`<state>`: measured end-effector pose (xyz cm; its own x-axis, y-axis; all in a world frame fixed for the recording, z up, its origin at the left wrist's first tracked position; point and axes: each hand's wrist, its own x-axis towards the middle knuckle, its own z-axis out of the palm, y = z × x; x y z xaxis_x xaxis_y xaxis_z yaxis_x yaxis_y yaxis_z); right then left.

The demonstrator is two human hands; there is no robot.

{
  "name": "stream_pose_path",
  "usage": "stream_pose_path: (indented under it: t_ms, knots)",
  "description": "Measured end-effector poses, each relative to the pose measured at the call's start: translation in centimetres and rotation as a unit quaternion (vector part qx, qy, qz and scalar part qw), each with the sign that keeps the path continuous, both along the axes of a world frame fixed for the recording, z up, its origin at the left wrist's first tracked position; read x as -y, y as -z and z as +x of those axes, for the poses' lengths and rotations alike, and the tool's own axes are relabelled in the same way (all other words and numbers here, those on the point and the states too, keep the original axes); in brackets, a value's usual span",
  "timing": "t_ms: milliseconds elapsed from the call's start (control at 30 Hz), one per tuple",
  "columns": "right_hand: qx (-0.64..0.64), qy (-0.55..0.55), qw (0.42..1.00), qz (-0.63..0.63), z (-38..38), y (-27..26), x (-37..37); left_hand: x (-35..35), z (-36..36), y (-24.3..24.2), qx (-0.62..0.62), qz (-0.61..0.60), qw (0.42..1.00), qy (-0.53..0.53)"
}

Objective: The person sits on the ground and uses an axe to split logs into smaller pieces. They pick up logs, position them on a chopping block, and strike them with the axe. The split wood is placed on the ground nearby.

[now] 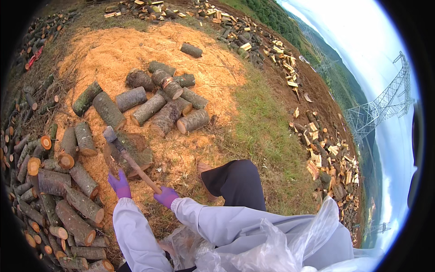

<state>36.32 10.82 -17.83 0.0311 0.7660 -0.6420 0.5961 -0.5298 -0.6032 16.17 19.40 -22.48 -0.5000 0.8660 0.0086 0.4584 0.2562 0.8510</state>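
Observation:
My right hand (166,197), in a purple glove, grips the lower end of the wooden handle of an axe (138,169). The axe's metal head (109,134) points away from me, above a thick log piece (137,151) with sawn faces. Dark wrapping surrounds the handle just below the head. Gloved in purple too, my left hand (120,185) holds nothing; its fingers are spread beside the near side of that log piece. Whether the axe head touches the wood, I cannot tell. Several cut logs (108,110) lie just beyond it.
A large pile of logs (80,200) borders my left side. Sawdust (112,47) covers the ground ahead. Split firewood (314,159) is heaped on the right, past grass (272,129). Clear plastic sheeting (282,251) hangs about my body. A lattice pylon (380,102) rises in the distance.

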Motion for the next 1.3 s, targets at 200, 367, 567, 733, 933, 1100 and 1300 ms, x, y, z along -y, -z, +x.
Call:
stream_pose_path:
  t_ms: [200, 367, 567, 733, 933, 1100, 1300]
  knots:
    - [-0.026, -0.033, 0.999, -0.001, 0.2, 1.0, 0.0, -5.8, 2.0, 3.7, -0.154, -0.090, 0.981, 0.081]
    - [-0.079, 0.002, 0.996, -0.030, 0.2, 1.4, 0.8, -5.1, 2.6, 4.8, -0.069, -0.046, 0.996, 0.040]
    - [-0.063, -0.003, 0.997, -0.037, -0.4, -7.0, -0.9, -6.2, 3.3, 3.3, -0.065, -0.080, 0.993, 0.061]
    - [-0.207, 0.071, 0.972, -0.086, 0.8, -17.3, -4.5, -6.6, 5.4, 3.9, -0.122, -0.078, 0.988, 0.055]
    - [-0.261, 0.063, 0.958, -0.102, 1.6, -11.0, -3.5, -1.9, 0.4, 1.8, 0.044, -0.076, 0.996, 0.032]
    - [-0.264, 0.104, 0.953, -0.108, 2.7, -10.6, -3.5, 13.0, 7.3, -5.1, 0.428, -0.186, 0.884, 0.022]
    - [-0.276, 0.098, 0.948, -0.121, 0.9, -7.3, -1.6, 25.2, 16.7, -6.8, 0.246, -0.176, 0.947, 0.108]
